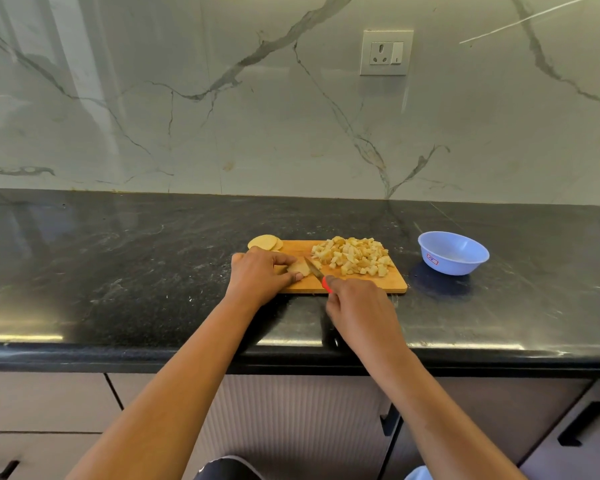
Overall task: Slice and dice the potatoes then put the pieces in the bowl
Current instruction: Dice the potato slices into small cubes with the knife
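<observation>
Potato slices (298,268) near the cutting board's (361,287) front-left corner, gripped by left hand (257,275), are mid-dicing; right hand (357,306) grasps the knife (314,270). Next: cut downward, clear of fingertips.

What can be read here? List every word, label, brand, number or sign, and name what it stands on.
Sticker on the blue bowl: red and white, print too blurred to read.
Wall socket: a small mark on its switch, no legible lettering.
No other text shows.
</observation>
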{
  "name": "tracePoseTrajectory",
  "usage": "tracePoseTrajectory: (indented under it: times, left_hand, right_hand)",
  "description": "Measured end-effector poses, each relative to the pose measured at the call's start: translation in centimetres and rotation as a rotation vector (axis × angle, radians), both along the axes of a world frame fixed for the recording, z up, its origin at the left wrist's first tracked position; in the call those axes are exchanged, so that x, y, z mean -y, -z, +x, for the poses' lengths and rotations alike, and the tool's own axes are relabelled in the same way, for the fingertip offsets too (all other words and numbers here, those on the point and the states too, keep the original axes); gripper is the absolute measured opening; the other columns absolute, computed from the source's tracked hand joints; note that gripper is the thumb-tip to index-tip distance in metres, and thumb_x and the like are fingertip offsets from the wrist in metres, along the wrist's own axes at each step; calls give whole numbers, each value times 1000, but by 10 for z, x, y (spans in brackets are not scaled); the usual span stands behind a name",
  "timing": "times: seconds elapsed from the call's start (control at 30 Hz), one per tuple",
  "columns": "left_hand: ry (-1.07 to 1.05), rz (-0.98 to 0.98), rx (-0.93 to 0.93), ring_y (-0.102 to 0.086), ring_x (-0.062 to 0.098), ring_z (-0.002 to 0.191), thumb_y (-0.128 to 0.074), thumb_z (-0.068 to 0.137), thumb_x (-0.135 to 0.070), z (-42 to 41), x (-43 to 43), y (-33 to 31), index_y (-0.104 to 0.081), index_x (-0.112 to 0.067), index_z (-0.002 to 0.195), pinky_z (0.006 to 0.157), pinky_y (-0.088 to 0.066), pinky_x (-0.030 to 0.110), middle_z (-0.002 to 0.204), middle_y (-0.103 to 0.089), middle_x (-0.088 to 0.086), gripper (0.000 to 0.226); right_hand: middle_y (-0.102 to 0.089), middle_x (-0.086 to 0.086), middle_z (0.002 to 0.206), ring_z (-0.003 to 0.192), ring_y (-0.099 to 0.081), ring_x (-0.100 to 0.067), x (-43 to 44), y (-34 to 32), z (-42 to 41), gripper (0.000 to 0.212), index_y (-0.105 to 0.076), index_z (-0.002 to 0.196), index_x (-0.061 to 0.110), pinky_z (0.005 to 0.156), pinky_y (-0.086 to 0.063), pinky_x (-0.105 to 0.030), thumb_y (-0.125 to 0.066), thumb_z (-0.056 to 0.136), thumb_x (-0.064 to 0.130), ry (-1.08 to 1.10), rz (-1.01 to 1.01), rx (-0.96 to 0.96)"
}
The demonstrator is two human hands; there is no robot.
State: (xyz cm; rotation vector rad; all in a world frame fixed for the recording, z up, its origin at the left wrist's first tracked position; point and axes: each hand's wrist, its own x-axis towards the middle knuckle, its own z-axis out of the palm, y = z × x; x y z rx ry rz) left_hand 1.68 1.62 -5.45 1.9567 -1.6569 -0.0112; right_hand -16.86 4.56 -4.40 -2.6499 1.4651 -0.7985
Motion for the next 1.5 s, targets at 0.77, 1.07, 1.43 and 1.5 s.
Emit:
tracePoseTrajectory:
  times: [0.77,1.07,1.43,1.5]
  left_hand:
    - [0,-15,47,-55,6,90,-62,85,-53,3,7,1,-73,-37,101,90,-29,29,92,-70,-18,25]
    - [12,-29,-40,-53,8,117,-65,83,-51,3,-3,0,-60,-33,126,90,-24,28,115,-67,-14,46]
    - [-23,-15,-15,-44,12,120,-66,82,-51,7,-3,-1,-72,-35,104,91,-24,33,112,-66,-16,28]
    - [-20,-15,4,-42,13,120,-66,82,-51,7,-3,-3,-71,-35,104,91,-24,33,114,-64,-17,28]
  right_hand:
    - [-61,-6,98,89,-59,-21,-1,-6,34,32,-50,130,12,61,-37,-27,-42,99,14,16,41,-208]
    - [-66,-3,87,76,-60,-17,-19,-7,-2,31,-61,121,19,65,-51,-30,-43,96,17,1,71,-22]
    - [-65,2,90,71,-52,-8,-4,-2,18,37,-52,134,25,58,-39,-19,-45,98,23,-38,51,59]
    - [-66,1,94,72,-51,-8,-2,-1,20,39,-50,137,25,59,-39,-20,-45,98,23,-39,48,57]
